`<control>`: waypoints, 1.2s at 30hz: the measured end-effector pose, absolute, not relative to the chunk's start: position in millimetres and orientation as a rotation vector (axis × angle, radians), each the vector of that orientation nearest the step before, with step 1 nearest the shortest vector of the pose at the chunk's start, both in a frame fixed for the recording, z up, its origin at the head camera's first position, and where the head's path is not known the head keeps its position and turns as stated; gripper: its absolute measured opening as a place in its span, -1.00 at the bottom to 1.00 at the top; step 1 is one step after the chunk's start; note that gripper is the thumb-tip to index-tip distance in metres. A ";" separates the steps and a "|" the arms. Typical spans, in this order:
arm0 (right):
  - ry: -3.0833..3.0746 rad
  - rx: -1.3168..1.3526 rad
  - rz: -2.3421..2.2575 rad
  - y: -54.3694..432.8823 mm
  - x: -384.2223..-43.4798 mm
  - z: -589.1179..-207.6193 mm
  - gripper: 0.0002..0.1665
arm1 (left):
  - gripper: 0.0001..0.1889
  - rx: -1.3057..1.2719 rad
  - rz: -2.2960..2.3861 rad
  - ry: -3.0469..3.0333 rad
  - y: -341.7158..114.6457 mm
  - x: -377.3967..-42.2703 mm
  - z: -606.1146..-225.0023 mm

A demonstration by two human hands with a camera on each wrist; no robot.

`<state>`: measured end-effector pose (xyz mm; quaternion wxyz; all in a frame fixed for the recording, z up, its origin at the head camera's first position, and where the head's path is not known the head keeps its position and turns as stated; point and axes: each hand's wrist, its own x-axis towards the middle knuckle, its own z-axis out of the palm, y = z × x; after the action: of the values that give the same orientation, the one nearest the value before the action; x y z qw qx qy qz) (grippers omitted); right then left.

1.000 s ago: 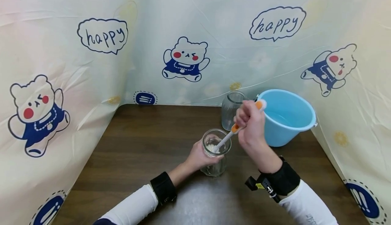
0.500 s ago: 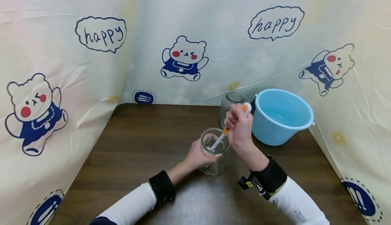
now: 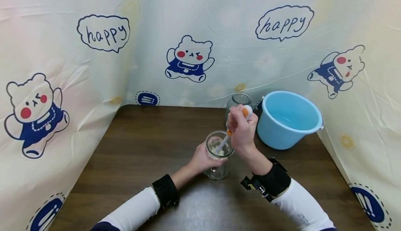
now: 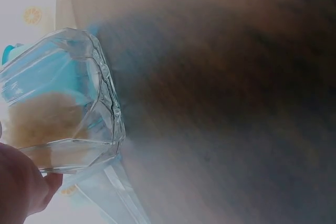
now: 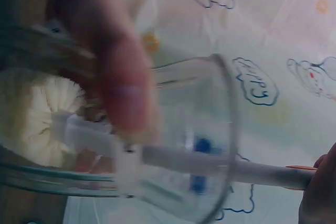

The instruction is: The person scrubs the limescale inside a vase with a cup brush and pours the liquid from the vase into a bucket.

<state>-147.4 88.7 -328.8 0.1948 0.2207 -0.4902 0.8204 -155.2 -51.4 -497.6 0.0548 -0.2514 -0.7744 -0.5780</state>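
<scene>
A clear glass jar (image 3: 219, 173) tilts slightly over the table, its mouth facing up. My left hand (image 3: 203, 159) grips it around the neck. In my right hand (image 3: 244, 131) is the white and orange handle of a bottle brush (image 3: 223, 143), which slants down through the jar's mouth. The right wrist view shows the cream brush head (image 5: 44, 116) deep inside the glass, with the pale shaft (image 5: 262, 174) running out past the rim. Through the jar wall in the left wrist view, the brush head (image 4: 47, 116) appears as a blurred tan mass.
Behind my right hand stands a second glass jar (image 3: 240, 99), partly hidden. A light blue bucket (image 3: 280, 140) is to its right. The dark wooden table (image 3: 141, 154) meets a printed curtain (image 3: 150, 60) at the back and sides.
My right hand has moved left and closer to the jar, and the brush sits deeper in it. The left hand keeps its grip on the jar in nearly the same spot.
</scene>
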 end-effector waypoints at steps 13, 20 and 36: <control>-1.492 0.870 2.097 86.0 -146.1 -309.7 -0.55 | -0.29 -0.799 -1.738 -2.312 -50.8 -156.1 -498.2; -1.640 0.932 1.950 84.9 -147.3 -320.8 -0.54 | -0.29 -0.811 -1.735 -2.327 -52.4 -155.1 -497.6; -1.825 1.012 1.853 79.3 -137.5 -302.8 -0.44 | -0.20 -0.776 -1.762 -2.344 -51.3 -153.9 -495.2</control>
<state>-137.5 79.3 -302.8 0.1746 0.3571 -0.6439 0.6537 -153.9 -51.3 -495.2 0.0541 -0.2554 -0.7716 -0.5801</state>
